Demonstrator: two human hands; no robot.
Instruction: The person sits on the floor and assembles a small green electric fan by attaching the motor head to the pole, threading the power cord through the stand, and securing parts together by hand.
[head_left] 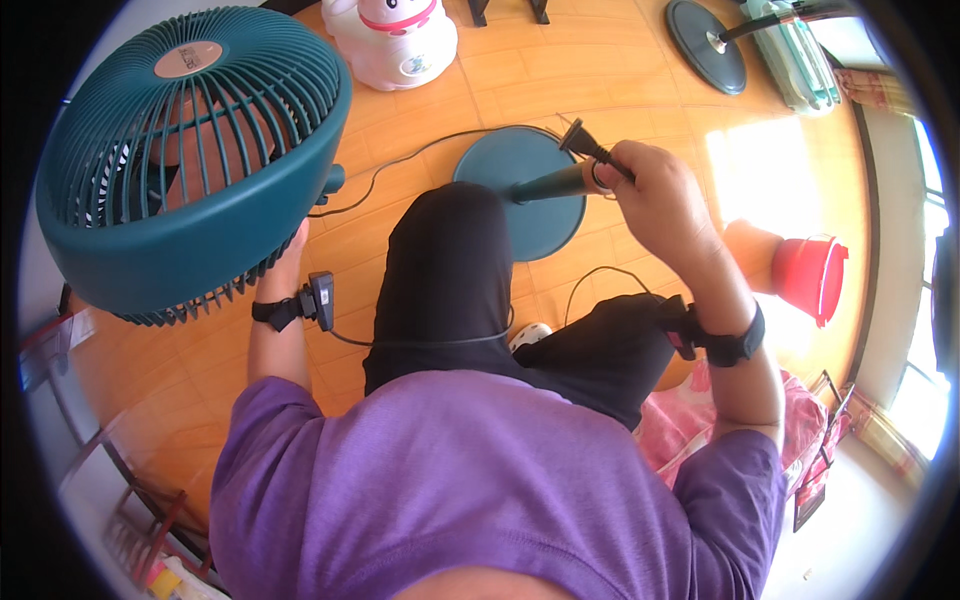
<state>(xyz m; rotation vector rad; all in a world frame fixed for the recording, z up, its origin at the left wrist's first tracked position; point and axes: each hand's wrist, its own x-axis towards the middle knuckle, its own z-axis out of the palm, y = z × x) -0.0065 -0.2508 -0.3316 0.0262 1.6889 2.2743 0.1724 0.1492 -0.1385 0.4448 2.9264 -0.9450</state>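
Observation:
A teal fan head (200,230) with a slatted round cage is held up at the left. My left hand (296,245) grips it from behind, its fingers mostly hidden. My right hand (655,190) is closed around the cord just behind a black power plug (580,140), which points up and left. Right beside those fingers is the upper end of a teal fan stand pole (550,187). The pole leans right from its round base (545,240) on the floor. Whether my fingers also grip the pole I cannot tell. A dark cord (385,160) runs from the fan head toward the plug.
A white animal-shaped figure (405,45) stands at the far side. Another round stand base (705,45) lies at far right by a pale green package (795,65). A red bucket (810,275) and pink cloth (680,420) are to the right. My knees are between my arms.

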